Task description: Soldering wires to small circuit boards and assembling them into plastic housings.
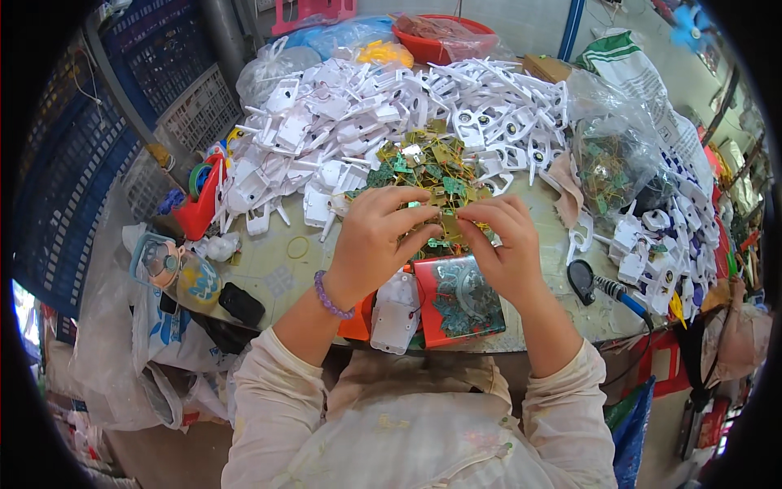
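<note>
My left hand (381, 232), with a purple bead bracelet at its wrist, is held in front of a heap of green and tan circuit boards (440, 167) with thin yellow wires. Facing it, my right hand (503, 238) has thumb and forefinger pinched together. Both sets of fingertips meet close to each other over the heap's near edge; what they grip is too small to make out. Beneath the hands lies a red box (432, 306) with a dark patterned top. Beside it, near the table's front edge, rests a white plastic housing (397, 316).
White plastic housings (326, 122) are piled across the back. At left stand a red tape dispenser (199, 200), a drink bottle (183, 273) and a black object (242, 304). At right are a soldering iron (623, 295), more housings (660, 253) and a bag of boards (611, 167).
</note>
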Available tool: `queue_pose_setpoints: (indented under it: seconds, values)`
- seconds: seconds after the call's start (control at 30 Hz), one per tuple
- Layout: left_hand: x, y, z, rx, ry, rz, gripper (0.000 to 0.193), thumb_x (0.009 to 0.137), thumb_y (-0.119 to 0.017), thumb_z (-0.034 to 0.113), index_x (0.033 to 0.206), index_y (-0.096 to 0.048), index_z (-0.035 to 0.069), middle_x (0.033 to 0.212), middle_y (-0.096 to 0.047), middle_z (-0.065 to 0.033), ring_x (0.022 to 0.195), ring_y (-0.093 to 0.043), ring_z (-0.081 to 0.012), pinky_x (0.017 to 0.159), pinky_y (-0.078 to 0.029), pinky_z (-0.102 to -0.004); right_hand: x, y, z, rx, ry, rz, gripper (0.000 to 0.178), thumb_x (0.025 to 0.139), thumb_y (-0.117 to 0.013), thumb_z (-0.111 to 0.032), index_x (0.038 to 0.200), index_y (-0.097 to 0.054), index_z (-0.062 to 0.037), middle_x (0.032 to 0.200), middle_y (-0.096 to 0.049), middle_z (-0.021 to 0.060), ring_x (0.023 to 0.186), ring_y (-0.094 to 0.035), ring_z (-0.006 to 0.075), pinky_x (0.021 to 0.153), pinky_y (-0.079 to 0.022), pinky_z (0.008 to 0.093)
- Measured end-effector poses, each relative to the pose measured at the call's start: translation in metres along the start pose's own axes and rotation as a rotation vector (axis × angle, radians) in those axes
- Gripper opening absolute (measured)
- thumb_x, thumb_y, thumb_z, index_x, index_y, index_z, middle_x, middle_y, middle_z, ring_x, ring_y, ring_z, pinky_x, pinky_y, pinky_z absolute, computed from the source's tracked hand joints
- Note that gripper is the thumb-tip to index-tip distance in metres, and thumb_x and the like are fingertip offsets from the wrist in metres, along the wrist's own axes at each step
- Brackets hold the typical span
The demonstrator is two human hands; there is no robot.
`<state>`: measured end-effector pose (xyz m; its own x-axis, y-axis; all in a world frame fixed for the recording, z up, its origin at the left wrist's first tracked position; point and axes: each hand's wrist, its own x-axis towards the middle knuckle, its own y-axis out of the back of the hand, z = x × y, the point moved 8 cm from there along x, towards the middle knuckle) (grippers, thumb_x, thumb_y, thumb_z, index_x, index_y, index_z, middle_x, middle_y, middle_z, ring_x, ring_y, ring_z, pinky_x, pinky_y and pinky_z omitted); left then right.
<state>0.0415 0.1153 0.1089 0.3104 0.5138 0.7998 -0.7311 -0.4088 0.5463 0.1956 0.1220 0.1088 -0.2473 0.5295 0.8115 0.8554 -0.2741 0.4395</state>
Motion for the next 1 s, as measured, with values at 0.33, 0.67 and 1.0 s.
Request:
queue_pose_setpoints:
  seconds: [0.33,0.67,1.0]
  values:
    - [-0.007,-0.002,0.016,-0.017,-0.099,-0.111,0.016,0.076,-0.072,0.01,0.091,-0.067,0.006,0.088,-0.065,-0.0058,0.081,-0.06,-0.0259,0.073,-0.046,-0.0374,-0.014,0.0,-0.014,-0.02,0.058,-0.071,0.013,0.075,-0.069,-0.004,0.088,-0.066,-0.0074,0.087,-0.067,0.0053,0.079,-0.058,0.0253,0.073,-0.045,0.0358]
    - [-0.027,0.021,0.008,-0.186,0.151,0.018,0.023,0.076,-0.075,0.013,0.093,-0.062,0.005,0.101,-0.061,-0.0107,0.087,-0.059,-0.0275,0.073,-0.046,-0.0352,-0.038,0.006,0.023,0.269,-0.432,-0.02,0.015,0.08,-0.07,-0.007,0.095,-0.068,-0.0054,0.083,-0.067,0.0049,0.078,-0.061,0.0141,0.069,-0.047,0.0275]
    - [-0.044,-0.02,0.025,-0.639,0.457,0.024,0.051,0.07,-0.08,0.01,0.118,-0.06,0.006,0.112,-0.065,-0.009,0.098,-0.063,-0.0225,0.085,-0.049,-0.0318,-0.051,-0.026,0.015,0.798,-0.591,-0.124,0.019,0.087,-0.064,-0.005,0.105,-0.061,0.0015,0.095,-0.065,0.0045,0.087,-0.059,0.0095,0.079,-0.046,0.0245]
